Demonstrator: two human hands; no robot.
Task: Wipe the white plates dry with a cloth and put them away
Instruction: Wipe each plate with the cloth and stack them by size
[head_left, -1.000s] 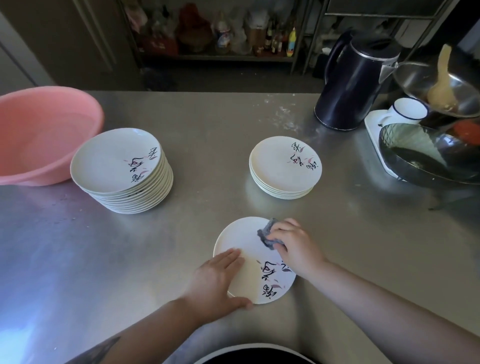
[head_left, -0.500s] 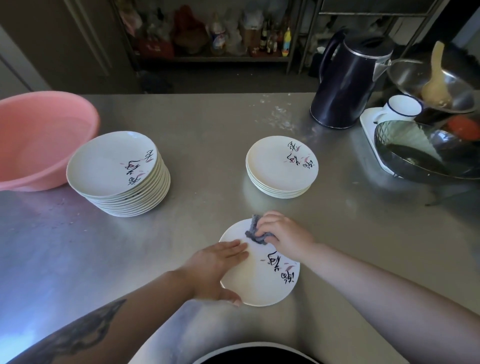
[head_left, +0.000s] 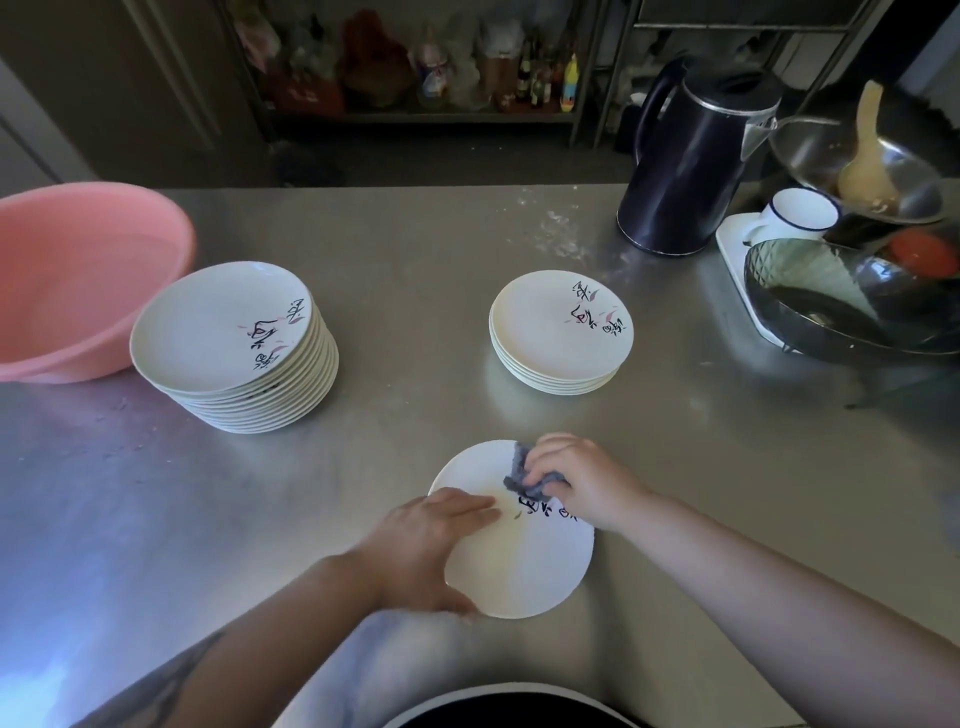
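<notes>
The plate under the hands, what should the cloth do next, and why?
Probably sweep toward the near half of the plate. The right hand holds the grey cloth bunched at the far edge, while the left hand steadies the plate's left side.

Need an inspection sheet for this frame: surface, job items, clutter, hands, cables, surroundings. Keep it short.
Surface: steel counter, white specks near the kettle.
Job's things: single plate flat on the counter; tall stack at left; short stack mid-counter; grey cloth on the single plate.
Clutter: pink basin, dark kettle, white mug, metal bowls at right.
Hands: left hand rests flat on the plate's left edge; right hand grips the cloth.
Cables: nothing seen.
Surroundings: dim shelf of bottles behind the counter.
</notes>
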